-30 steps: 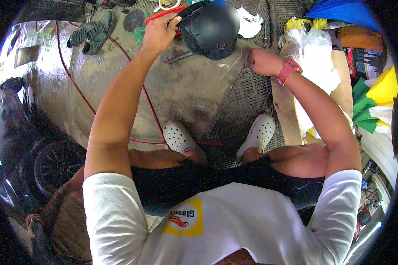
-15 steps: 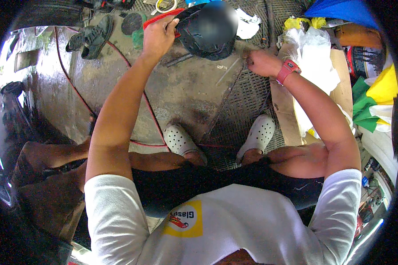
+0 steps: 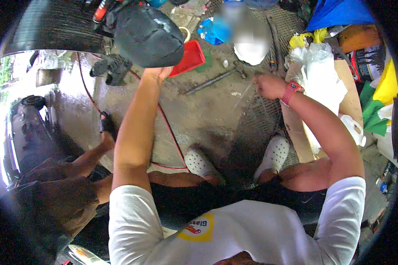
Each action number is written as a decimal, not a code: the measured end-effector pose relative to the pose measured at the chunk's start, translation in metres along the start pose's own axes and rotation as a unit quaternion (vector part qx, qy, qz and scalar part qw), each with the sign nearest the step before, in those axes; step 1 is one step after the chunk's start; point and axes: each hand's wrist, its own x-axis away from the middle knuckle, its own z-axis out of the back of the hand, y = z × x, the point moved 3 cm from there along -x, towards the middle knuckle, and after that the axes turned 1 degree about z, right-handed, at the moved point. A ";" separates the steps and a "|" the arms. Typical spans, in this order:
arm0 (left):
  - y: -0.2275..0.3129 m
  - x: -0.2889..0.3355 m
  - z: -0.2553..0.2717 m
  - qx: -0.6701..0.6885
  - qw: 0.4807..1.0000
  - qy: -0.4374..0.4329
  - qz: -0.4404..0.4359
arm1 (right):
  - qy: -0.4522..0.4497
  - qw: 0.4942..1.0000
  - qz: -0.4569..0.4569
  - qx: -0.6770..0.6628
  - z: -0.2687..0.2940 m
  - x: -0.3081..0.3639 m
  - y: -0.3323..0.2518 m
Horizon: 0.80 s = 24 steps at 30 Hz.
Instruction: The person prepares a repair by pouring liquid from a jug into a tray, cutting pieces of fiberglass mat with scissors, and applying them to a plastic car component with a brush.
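My left hand [image 3: 160, 72] grips a black cap [image 3: 149, 37] with a flat red brim [image 3: 188, 57], raised above the floor at the upper left of centre. The cap hides most of the fingers. My right hand [image 3: 269, 86], with a red watch [image 3: 292, 90] on its wrist, hangs with curled fingers at the right of centre. A thin pale stick [image 3: 245, 95] runs down-left from near its fingertips; whether the fingers hold it I cannot tell. Beyond the hands, a dark metal bar [image 3: 212, 83] lies on the floor.
Another person's leg [image 3: 90, 157] is close on the left. A red hose [image 3: 169, 126] winds over the floor near black shoes [image 3: 112, 70]. On the right, white plastic [image 3: 318, 75] covers cardboard [image 3: 298, 137]. A blue bag [image 3: 211, 32] and white material [image 3: 252, 51] are at the far side.
My left hand has turned the cap over to the left, so its black crown now faces up. My view has shifted; the right hand stays curled at about the same place.
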 end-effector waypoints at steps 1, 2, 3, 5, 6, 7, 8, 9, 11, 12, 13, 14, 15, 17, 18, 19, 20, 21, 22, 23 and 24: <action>0.010 -0.001 -0.001 0.042 0.999 -0.015 0.001 | 0.000 1.000 0.005 -0.005 0.000 -0.002 -0.002; 0.018 -0.001 -0.008 0.088 0.996 -0.031 0.005 | 0.012 1.000 0.007 0.008 -0.001 -0.001 -0.002; 0.025 0.000 -0.016 0.138 0.987 -0.079 0.031 | 0.024 0.999 0.009 0.022 -0.002 0.000 -0.002; 0.038 0.011 -0.028 0.151 0.981 -0.121 0.016 | 0.035 0.999 0.014 0.026 -0.003 -0.001 -0.004; 0.045 0.013 -0.034 0.160 0.977 -0.143 0.009 | 0.033 0.999 0.013 0.018 -0.002 -0.002 -0.005; 0.049 0.015 -0.035 0.168 0.974 -0.154 -0.008 | 0.028 0.999 0.012 0.011 -0.002 0.000 -0.004; 0.053 0.015 -0.037 0.156 0.977 -0.148 -0.016 | 0.031 0.999 0.005 0.007 -0.002 0.000 -0.003; 0.056 0.016 -0.038 0.145 0.979 -0.142 -0.023 | 0.034 0.999 -0.001 0.003 -0.002 -0.001 -0.002; 0.060 0.020 -0.041 0.117 0.981 -0.149 -0.033 | 0.024 1.000 -0.008 0.004 0.000 -0.001 -0.004; 0.061 0.022 -0.044 0.122 0.979 -0.162 -0.036 | 0.014 1.000 -0.008 0.011 0.002 0.000 -0.004; 0.062 0.024 -0.048 0.126 0.976 -0.174 -0.040 | 0.005 1.000 -0.007 0.016 0.004 0.000 -0.006; 0.070 0.029 -0.050 0.127 0.974 -0.184 -0.048 | 0.008 1.000 -0.004 0.006 0.007 -0.003 -0.011; 0.080 0.020 -0.027 0.133 0.948 -0.289 -0.015 | 0.012 1.000 0.000 -0.003 0.009 -0.007 -0.016; 0.079 0.023 -0.033 0.114 0.946 -0.304 -0.018 | 0.003 1.000 -0.018 0.004 0.010 -0.002 -0.016; 0.079 0.027 -0.035 0.103 0.945 -0.310 -0.020 | -0.006 0.999 -0.028 0.018 0.010 -0.002 -0.016; 0.076 0.031 -0.046 0.108 0.934 -0.340 -0.003 | -0.016 0.998 -0.041 0.033 0.011 0.001 -0.014; 0.075 0.036 -0.057 0.110 0.923 -0.369 0.013 | -0.007 0.999 -0.037 0.019 0.009 0.003 -0.008; 0.073 0.037 -0.063 0.124 0.918 -0.374 0.033 | 0.003 0.999 -0.032 0.005 0.006 0.005 -0.001; 0.080 0.037 -0.055 0.109 0.932 -0.345 0.030 | 0.013 1.000 -0.019 -0.012 0.004 0.001 0.000; 0.086 0.037 -0.045 0.094 0.944 -0.313 0.028 | 0.012 1.000 -0.018 -0.009 0.007 -0.001 -0.006; 0.089 0.037 -0.035 0.077 0.952 -0.296 -0.008 | 0.010 1.000 -0.017 -0.006 0.009 -0.003 -0.011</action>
